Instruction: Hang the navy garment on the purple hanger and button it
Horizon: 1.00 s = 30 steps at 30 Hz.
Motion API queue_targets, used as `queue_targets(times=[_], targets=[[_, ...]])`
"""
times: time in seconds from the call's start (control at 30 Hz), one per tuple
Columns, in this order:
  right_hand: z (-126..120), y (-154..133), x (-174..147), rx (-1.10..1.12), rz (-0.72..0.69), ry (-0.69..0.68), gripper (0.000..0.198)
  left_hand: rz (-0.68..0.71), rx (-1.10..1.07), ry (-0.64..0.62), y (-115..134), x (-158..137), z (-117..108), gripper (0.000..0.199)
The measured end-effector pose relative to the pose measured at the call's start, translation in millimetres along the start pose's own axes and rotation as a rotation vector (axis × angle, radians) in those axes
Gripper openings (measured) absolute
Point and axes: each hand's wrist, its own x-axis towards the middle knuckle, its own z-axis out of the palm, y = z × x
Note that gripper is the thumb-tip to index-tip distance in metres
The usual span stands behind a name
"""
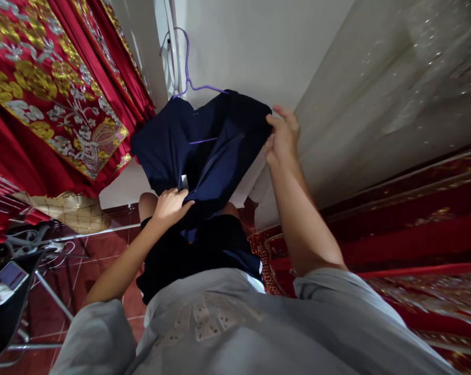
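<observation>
A navy blue garment (227, 151), perhaps a dress or top, hangs in front of me on a purple wire hanger (188, 73). Its neckline gapes, and the hanger's lower bar shows inside. My left hand (172, 204) is closed on the front opening, low down, just beneath a small white label (184, 182). At the upper right, my right hand (283, 134) pinches the edge of the garment's shoulder or sleeve. The lower part of the garment merges with my dark shorts, so its hem is hard to make out.
Red clothing with gold and silver embroidery (63, 88) hangs at the left. Pale sheer fabric (368, 104) and red embroidered cloth (415, 229) line the right. A black chair (16, 312) with a phone (12, 275) stands lower left on the red tiled floor (102, 250).
</observation>
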Motion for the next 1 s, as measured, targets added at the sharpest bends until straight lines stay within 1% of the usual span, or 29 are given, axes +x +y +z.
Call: queue_targets(times=[0.07, 0.1, 0.13, 0.17, 0.2, 0.23, 0.27, 0.3, 0.33, 0.37, 0.4, 0.43, 0.5, 0.57, 0.6, 0.63, 0.7, 0.77, 0.8, 0.83, 0.93, 1.0], targets=[[1, -5, -17, 0.041, -0.003, 0.203, 0.043, -0.054, -0.121, 0.112, 2, -9, 8, 0.034], [4, -9, -32, 0.066, -0.034, 0.243, 0.044, -0.075, -0.194, 0.189, 3, -14, 10, 0.037], [9, -13, -52, 0.092, -0.09, 0.237, 0.041, -0.086, -0.271, 0.272, 6, -17, 13, 0.04], [15, -17, -74, 0.117, -0.137, 0.168, 0.035, -0.092, -0.346, 0.358, 9, -20, 15, 0.042], [22, -18, -98, 0.115, -0.159, 0.009, 0.026, -0.101, -0.417, 0.437, 12, -23, 17, 0.041], [30, -17, -123, 0.079, -0.154, -0.134, 0.021, -0.116, -0.485, 0.504, 17, -26, 19, 0.037], [37, -13, -146, 0.047, -0.118, -0.265, 0.02, -0.139, -0.554, 0.556, 23, -28, 21, 0.031], [43, -6, -168, 0.037, -0.079, -0.352, 0.021, -0.17, -0.63, 0.597, 29, -31, 24, 0.022], [48, 4, -187, 0.046, -0.054, -0.38, 0.024, -0.203, -0.716, 0.634, 35, -34, 27, 0.015], [52, 16, -203, 0.063, -0.055, -0.348, 0.027, -0.231, -0.809, 0.659, 42, -37, 31, 0.022], [54, 28, -214, 0.065, -0.047, -0.341, 0.03, -0.249, -0.898, 0.674, 47, -40, 34, 0.036], [54, 39, -222, 0.061, -0.021, -0.368, 0.032, -0.256, -0.973, 0.678, 52, -43, 37, 0.049], [51, 54, -227, 0.035, 0.031, -0.448, 0.035, -0.261, -1.064, 0.664, 57, -46, 42, 0.067], [45, 58, -224, -0.008, 0.05, -0.545, 0.037, -0.274, -1.088, 0.651, 59, -46, 43, 0.075], [43, 56, -221, -0.031, 0.039, -0.579, 0.037, -0.282, -1.086, 0.657, 59, -46, 43, 0.076], [41, 52, -219, -0.053, 0.02, -0.605, 0.036, -0.288, -1.077, 0.668, 59, -45, 43, 0.073], [37, 45, -215, -0.091, -0.027, -0.625, 0.036, -0.289, -1.029, 0.697, 60, -44, 43, 0.054], [36, 42, -215, -0.13, -0.079, -0.607, 0.035, -0.297, -0.966, 0.738, 61, -44, 43, 0.034], [35, 42, -216, -0.145, -0.102, -0.595, 0.034, -0.309, -0.933, 0.77, 62, -45, 43, 0.03], [35, 43, -217, -0.153, -0.12, -0.586, 0.033, -0.323, -0.899, 0.811, 63, -46, 44, 0.03], [36, 46, -221, -0.15, -0.158, -0.598, 0.028, -0.343, -0.807, 0.945, 66, -47, 48, 0.039], [37, 47, -222, -0.145, -0.177, -0.616, 0.025, -0.326, -0.784, 0.944, 67, -47, 52, 0.037]])
